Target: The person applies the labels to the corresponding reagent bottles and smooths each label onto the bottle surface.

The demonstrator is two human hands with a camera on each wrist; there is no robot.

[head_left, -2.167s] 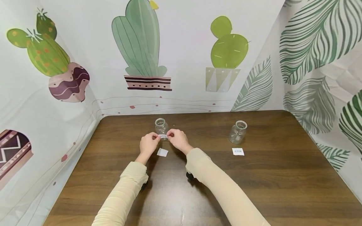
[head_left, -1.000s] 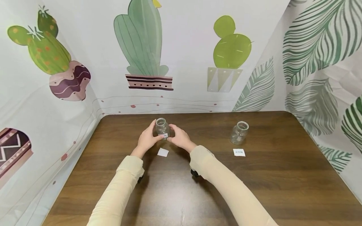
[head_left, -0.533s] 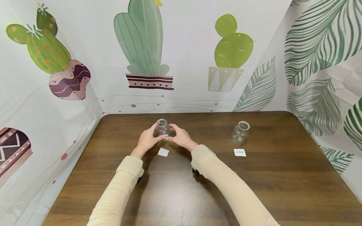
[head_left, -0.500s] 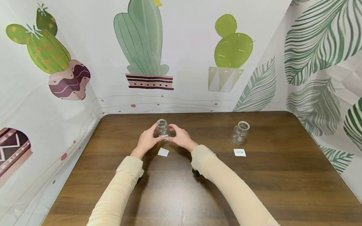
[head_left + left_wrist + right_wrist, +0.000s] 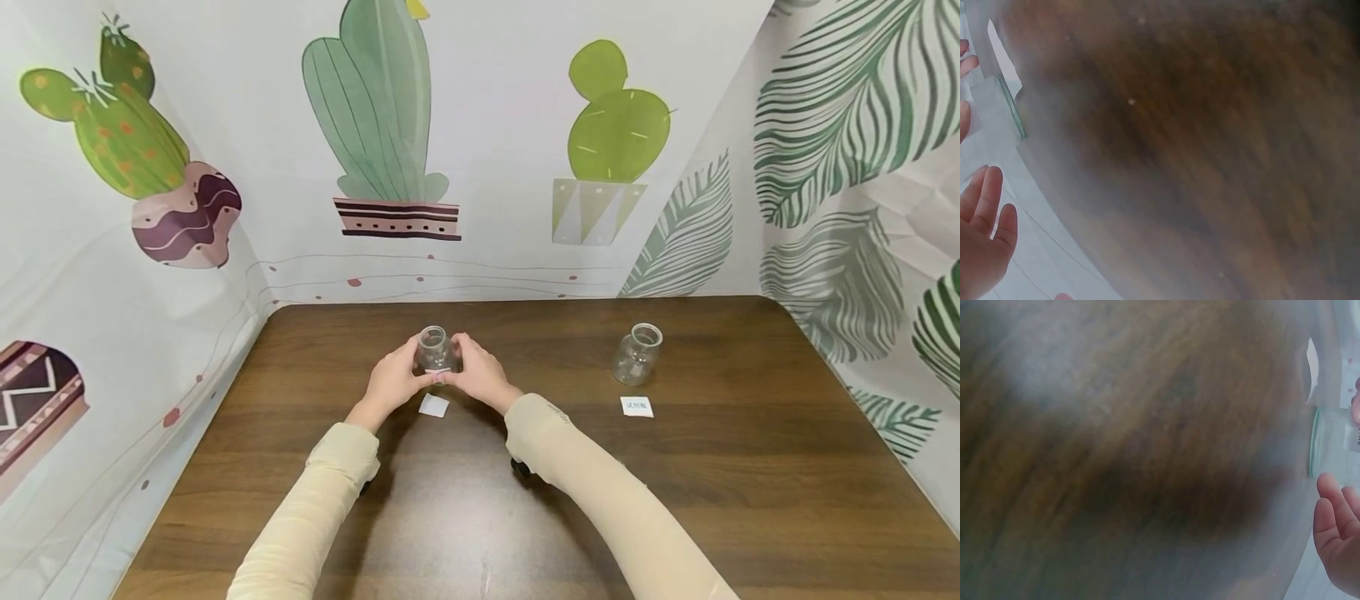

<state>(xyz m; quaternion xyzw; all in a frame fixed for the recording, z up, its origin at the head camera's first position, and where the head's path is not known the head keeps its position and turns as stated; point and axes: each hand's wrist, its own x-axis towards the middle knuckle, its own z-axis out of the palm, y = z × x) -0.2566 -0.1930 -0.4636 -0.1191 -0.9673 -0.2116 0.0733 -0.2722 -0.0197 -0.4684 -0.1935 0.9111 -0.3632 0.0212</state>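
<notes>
A clear glass jar (image 5: 433, 352) stands between both hands at the back left of the table. My left hand (image 5: 392, 382) holds its left side, fingers wrapped round the glass. Opposite it, my right hand (image 5: 483, 375) grips the right side. Both thumbs meet low on the jar's front, over a white label mostly covered by them. In the right wrist view a printed label (image 5: 1352, 439) shows above the jar's base (image 5: 1314, 444). The fingers of my left hand (image 5: 985, 231) appear beside the base in the left wrist view.
A small white paper square (image 5: 433, 406) lies just in front of the hands. Farther right stands a second clear glass jar (image 5: 636, 358), with a white label printed in blue (image 5: 637, 407) before it. A patterned wall backs the brown table (image 5: 480, 517).
Earlier the fingertips pinched the label's ends at the jar's front. The hands have since wrapped round the jar, thumbs pressing the label, and the jar has shifted slightly nearer.
</notes>
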